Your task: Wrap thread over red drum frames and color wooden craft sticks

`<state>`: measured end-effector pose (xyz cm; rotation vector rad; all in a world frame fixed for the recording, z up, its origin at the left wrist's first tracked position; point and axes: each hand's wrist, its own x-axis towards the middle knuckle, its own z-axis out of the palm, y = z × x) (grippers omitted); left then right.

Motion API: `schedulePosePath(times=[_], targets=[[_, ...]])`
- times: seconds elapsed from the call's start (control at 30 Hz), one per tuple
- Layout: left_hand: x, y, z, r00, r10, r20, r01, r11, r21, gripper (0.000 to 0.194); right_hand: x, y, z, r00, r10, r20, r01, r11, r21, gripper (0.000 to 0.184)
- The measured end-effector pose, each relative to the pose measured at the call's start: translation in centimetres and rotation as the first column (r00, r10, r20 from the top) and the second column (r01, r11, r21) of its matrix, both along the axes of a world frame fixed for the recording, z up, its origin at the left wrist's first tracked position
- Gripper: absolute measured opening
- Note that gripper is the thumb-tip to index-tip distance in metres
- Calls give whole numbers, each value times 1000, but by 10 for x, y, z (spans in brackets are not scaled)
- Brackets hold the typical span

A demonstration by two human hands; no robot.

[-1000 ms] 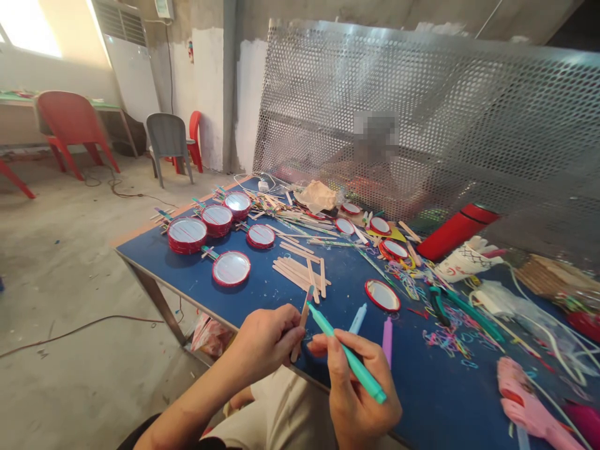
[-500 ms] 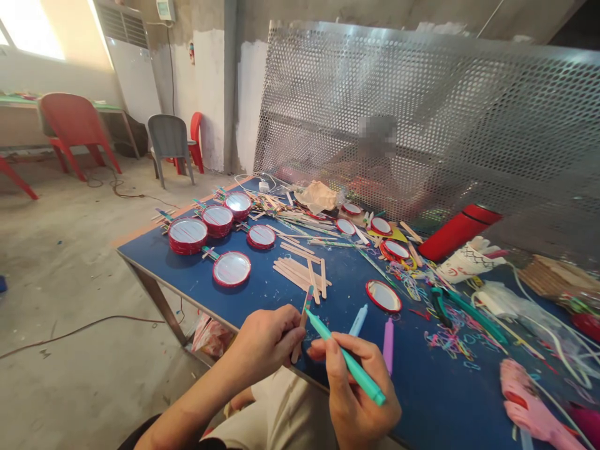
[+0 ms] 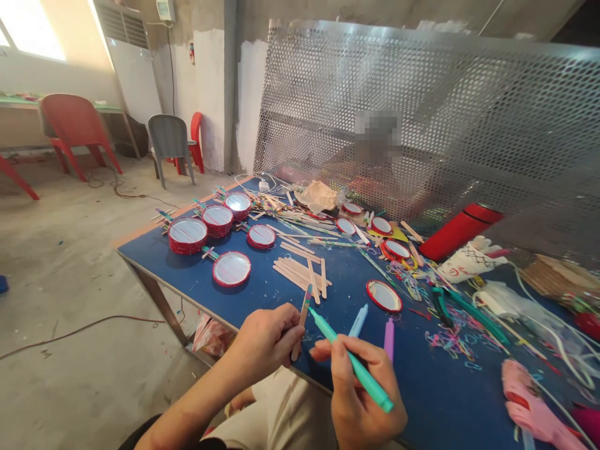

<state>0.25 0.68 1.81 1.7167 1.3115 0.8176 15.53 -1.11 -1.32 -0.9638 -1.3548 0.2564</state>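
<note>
My left hand (image 3: 265,340) is closed on a wooden craft stick (image 3: 302,317), held upright over the near edge of the blue table (image 3: 262,290). My right hand (image 3: 360,390) grips a teal marker (image 3: 349,358) like a pen. The marker's tip touches the stick near its upper part. A light blue marker (image 3: 358,320) and a purple marker (image 3: 389,338) lie on the table just beyond my right hand. A loose pile of plain wooden sticks (image 3: 302,272) lies a little farther back.
Several round red-rimmed mirrors (image 3: 231,268) lie on the table's left and middle. Coloured rubber bands (image 3: 452,334), green pliers (image 3: 438,303), a red flask (image 3: 459,230) and a pink object (image 3: 529,409) lie at right. A perforated metal screen (image 3: 422,125) stands behind, a person behind it. Chairs (image 3: 169,140) stand at far left.
The marker tip has shifted slightly along the stick and my right hand has dropped a little lower. My left hand and the stick have hardly moved.
</note>
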Motion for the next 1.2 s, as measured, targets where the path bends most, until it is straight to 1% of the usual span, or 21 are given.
schedulePosePath(times=[0.07, 0.13, 0.27, 0.33, 0.4, 0.43, 0.57, 0.7, 0.83, 0.97, 1.1, 1.2], targets=[[0, 0, 0, 1000, 9, 4, -9, 1000, 9, 19, 1, 1, -2, 997, 54, 60, -55, 998, 18, 9], [0, 0, 0, 1000, 9, 3, -9, 1000, 19, 20, 2, 2, -4, 995, 55, 79, -57, 998, 17, 9], [0, 1, 0, 1000, -4, -17, 4, 1000, 19, 20, 1, 2, -5, 1000, -18, -12, 17, 1000, -14, 7], [0, 2, 0, 1000, 3, -22, -2, 1000, 16, 19, 0, 2, -5, 999, 12, -32, -13, 1000, -11, 8], [0, 2, 0, 1000, 7, -24, -6, 1000, 11, 19, 0, 2, -4, 998, 65, -5, -65, 998, -6, 10], [0, 2, 0, 1000, 6, -27, -5, 1000, 8, 19, 0, 2, -3, 998, 70, 2, -70, 997, -15, 9], [0, 2, 2, 999, 1, -48, -1, 1000, 6, 19, 0, 2, -2, 999, 11, -49, -12, 999, -33, 7], [0, 3, 2, 999, 1, -47, 0, 1000, 20, 20, 0, 2, -2, 997, 77, 4, -76, 997, -15, 8], [-1, 3, 2, 997, 4, -75, -1, 999, 43, 19, 0, 2, -1, 997, 41, -60, -43, 998, -35, 7], [-1, 3, 2, 998, 5, -65, -2, 999, 50, 20, -1, 3, 1, 996, 83, -14, -84, 996, -15, 8], [0, 3, 2, 999, -5, -47, 7, 999, 37, 20, -2, 4, 2, 997, 49, -65, -49, 999, -5, 7], [0, 3, 2, 998, 16, -59, -12, 999, 53, 20, -2, 4, 0, 996, 86, -25, -85, 996, 19, 9]])
